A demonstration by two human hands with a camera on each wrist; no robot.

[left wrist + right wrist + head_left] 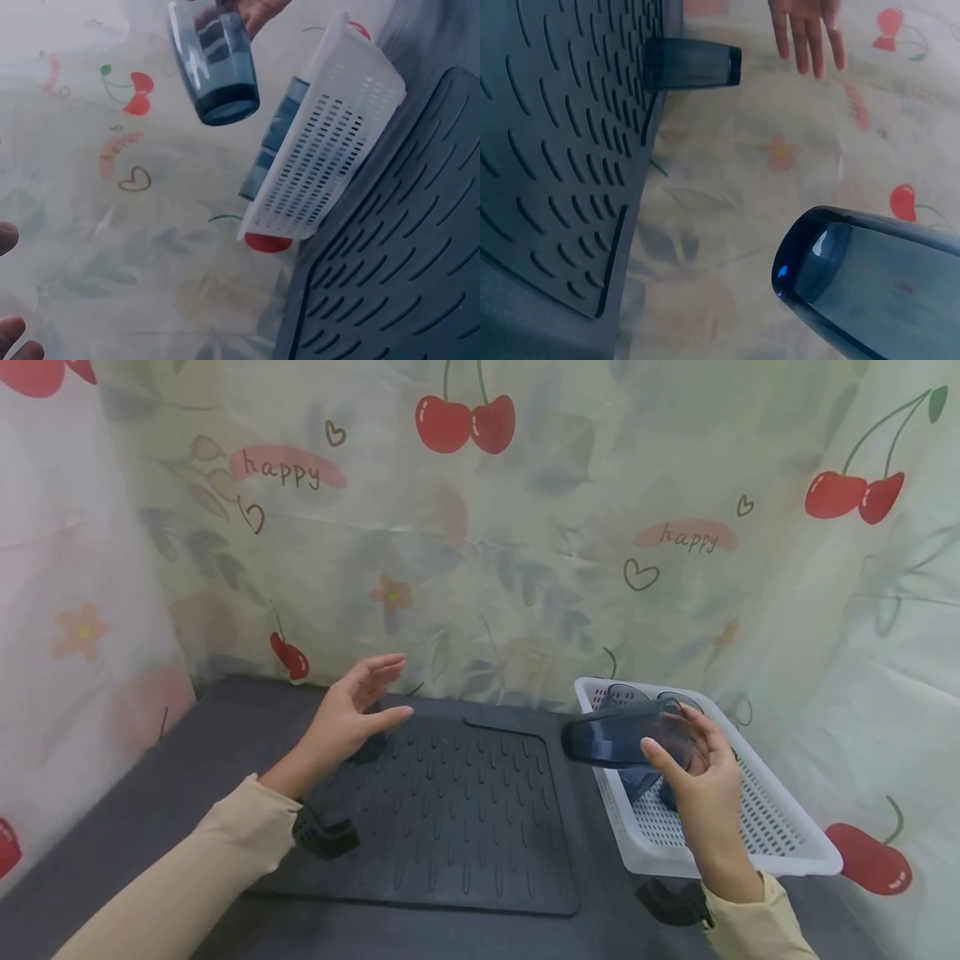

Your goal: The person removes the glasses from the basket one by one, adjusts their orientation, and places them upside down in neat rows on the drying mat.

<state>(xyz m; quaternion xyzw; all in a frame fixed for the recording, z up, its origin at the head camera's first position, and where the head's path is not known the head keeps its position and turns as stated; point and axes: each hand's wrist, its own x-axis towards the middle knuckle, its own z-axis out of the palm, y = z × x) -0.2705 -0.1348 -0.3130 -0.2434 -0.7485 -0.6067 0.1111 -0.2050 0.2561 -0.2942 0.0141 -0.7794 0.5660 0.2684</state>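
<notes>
My right hand (708, 777) grips a clear blue drinking glass (618, 737) near its rim. The glass is tilted onto its side above the left edge of a white basket (780, 827), its thick base pointing left. In the left wrist view the same glass (217, 71) is held above and apart from the basket. My left hand (348, 706) is raised over the black ridged mat (450, 827), fingers spread from the thumb and holding nothing. Behind it, partly hidden in the head view, a second blue glass (692, 64) stands upside down on the mat's far part.
Several more blue glasses (637, 781) lie in the perforated basket at the right. The mat lies on a dark grey tabletop (225, 727). A patterned curtain (510, 552) hangs behind and along both sides. Black straps (326, 837) show at both wrists.
</notes>
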